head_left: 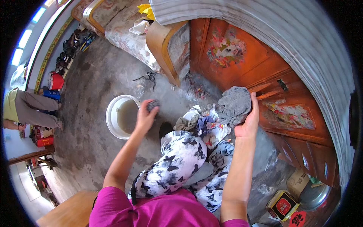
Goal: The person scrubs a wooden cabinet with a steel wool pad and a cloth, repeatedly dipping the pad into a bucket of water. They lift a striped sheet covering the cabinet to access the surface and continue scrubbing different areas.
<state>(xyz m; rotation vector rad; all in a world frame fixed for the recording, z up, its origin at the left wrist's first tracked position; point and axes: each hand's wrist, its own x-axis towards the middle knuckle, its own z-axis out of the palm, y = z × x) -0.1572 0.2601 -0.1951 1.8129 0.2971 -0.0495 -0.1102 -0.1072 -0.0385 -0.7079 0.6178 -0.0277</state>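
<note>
My right hand (248,120) is closed on a bunched grey cloth (233,105), held up before the wooden cabinet. In my left hand (145,118) is a small dark grey wad (152,105); whether it is cloth or a scourer I cannot make out. That hand is beside the right rim of a white bucket (110,113), which holds murky water (127,116). Just beyond my knees lies a heap of crumpled scraps (223,131), with an olive-brown cloth (186,123) and a dark blue cloth (204,125) among them.
An orange-brown cabinet (261,72) with worn floral panels stands to the right, a striped curtain (310,41) above it. A patterned sofa (130,38) is ahead. Shoes (68,51) line the left wall; another person's legs (38,109) are there. Boxes (283,205) sit lower right.
</note>
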